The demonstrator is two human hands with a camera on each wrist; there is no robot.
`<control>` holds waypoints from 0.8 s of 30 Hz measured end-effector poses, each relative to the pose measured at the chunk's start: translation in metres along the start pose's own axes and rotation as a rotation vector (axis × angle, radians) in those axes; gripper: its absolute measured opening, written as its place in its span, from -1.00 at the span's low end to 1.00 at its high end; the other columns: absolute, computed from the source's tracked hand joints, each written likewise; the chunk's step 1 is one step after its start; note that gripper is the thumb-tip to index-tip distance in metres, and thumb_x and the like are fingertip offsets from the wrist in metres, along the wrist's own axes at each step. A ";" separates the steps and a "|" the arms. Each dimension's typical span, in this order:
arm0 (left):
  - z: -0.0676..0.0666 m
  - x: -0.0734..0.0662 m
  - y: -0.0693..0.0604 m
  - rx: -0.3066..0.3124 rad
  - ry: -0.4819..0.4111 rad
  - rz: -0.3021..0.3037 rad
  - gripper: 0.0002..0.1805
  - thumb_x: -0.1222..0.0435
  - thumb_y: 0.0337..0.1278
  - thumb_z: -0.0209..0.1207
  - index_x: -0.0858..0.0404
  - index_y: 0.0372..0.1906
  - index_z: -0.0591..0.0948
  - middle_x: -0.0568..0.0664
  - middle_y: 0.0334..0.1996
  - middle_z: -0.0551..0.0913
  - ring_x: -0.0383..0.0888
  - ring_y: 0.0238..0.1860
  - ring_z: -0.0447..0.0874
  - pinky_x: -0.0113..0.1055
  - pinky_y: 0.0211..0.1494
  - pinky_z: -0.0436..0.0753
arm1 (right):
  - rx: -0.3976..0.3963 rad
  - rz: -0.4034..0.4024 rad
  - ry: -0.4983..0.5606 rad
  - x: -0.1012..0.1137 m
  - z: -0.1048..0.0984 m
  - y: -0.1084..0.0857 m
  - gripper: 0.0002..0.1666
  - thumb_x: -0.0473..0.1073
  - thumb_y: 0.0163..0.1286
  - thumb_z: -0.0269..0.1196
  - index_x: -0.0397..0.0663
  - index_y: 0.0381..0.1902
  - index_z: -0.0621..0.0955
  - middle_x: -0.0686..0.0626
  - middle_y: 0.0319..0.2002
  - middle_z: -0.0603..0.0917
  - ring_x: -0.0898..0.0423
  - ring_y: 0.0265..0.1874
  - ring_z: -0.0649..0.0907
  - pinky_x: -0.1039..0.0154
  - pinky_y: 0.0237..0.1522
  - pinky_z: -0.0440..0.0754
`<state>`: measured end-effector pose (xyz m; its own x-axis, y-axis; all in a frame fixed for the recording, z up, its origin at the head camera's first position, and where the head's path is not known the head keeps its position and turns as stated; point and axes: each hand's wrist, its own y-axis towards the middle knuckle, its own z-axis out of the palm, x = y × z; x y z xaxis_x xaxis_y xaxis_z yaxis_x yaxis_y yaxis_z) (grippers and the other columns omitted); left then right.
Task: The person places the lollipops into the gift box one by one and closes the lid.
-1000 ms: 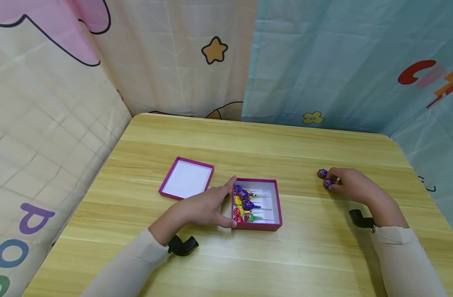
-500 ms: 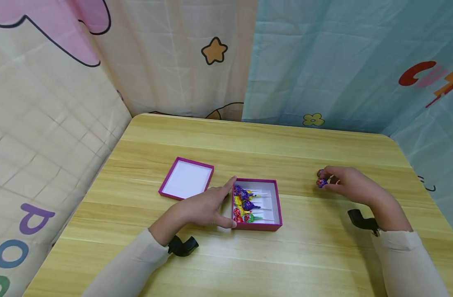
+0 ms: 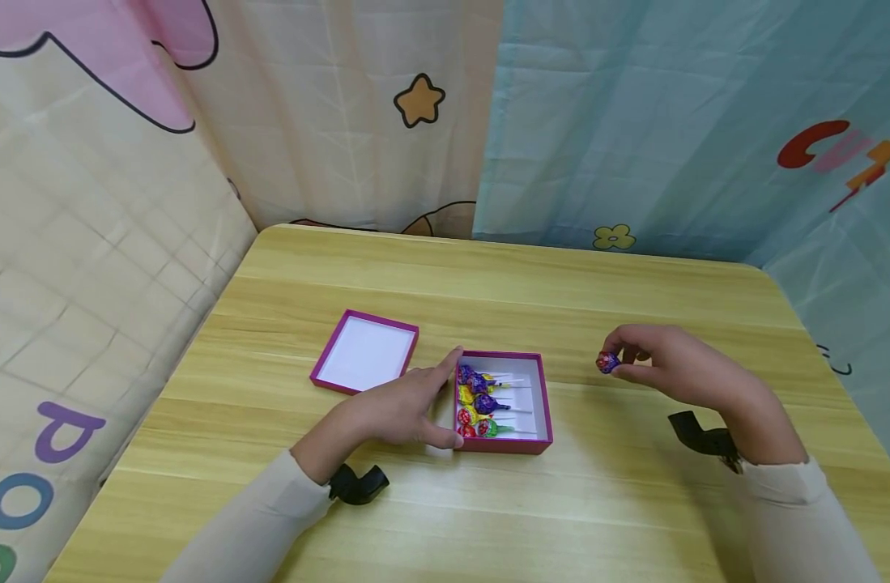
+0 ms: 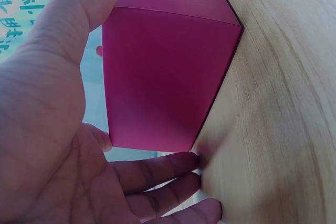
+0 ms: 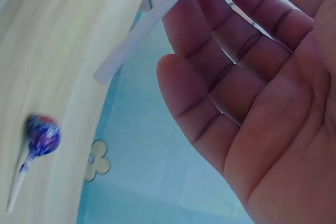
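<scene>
My left hand (image 3: 404, 405) holds the left side of an open magenta box (image 3: 548, 405), thumb at the near corner and forefinger at the far one. Its other fingers, seen in the left wrist view, stretch beside the box wall (image 4: 163, 77). Inside lie several lollipops (image 3: 486, 403) in purple, yellow, red and green wrappers, white sticks pointing right. To the right of the box, my right hand (image 3: 678, 368) pinches a purple lollipop (image 3: 607, 362) above the table. Its white stick (image 5: 131, 45) shows in the right wrist view, where another purple lollipop (image 5: 44, 135) lies on the table.
The box's lid (image 3: 366, 353) lies white inside up, just left of and behind the box. Both rest on a wooden table (image 3: 561, 518). Printed curtains (image 3: 634, 121) hang behind the table's far edge and along its sides.
My right hand has lifted one purple lollipop and moved left with it; the second is now hidden from the head view behind that hand. My left hand and the box have stayed put.
</scene>
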<state>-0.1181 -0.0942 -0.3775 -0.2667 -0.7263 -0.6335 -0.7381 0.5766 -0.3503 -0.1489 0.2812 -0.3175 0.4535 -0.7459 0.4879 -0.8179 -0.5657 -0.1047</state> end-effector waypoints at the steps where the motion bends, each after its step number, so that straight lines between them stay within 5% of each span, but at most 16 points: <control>1: 0.000 0.000 0.000 -0.002 -0.003 0.003 0.36 -0.25 -0.08 0.39 -0.02 0.61 -0.29 0.05 0.53 0.13 0.02 0.48 0.14 -0.03 0.43 0.26 | 0.005 -0.005 0.001 0.003 0.000 0.001 -0.75 -0.27 0.33 0.35 0.18 -0.11 0.63 0.23 -0.24 0.64 0.19 -0.27 0.61 0.27 -0.27 0.61; 24: 0.000 0.000 0.001 -0.003 -0.014 0.007 0.36 -0.24 -0.08 0.40 -0.01 0.61 -0.28 0.06 0.53 0.14 0.03 0.48 0.15 -0.02 0.43 0.26 | 0.187 -0.181 -0.075 0.054 0.007 0.029 -0.78 -0.20 0.36 0.34 0.18 -0.08 0.61 0.30 -0.23 0.59 0.28 -0.31 0.56 0.31 -0.32 0.59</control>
<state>-0.1184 -0.0937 -0.3777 -0.2635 -0.7170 -0.6454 -0.7379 0.5807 -0.3438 -0.1460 0.2219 -0.3000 0.6175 -0.6464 0.4483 -0.6442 -0.7425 -0.1834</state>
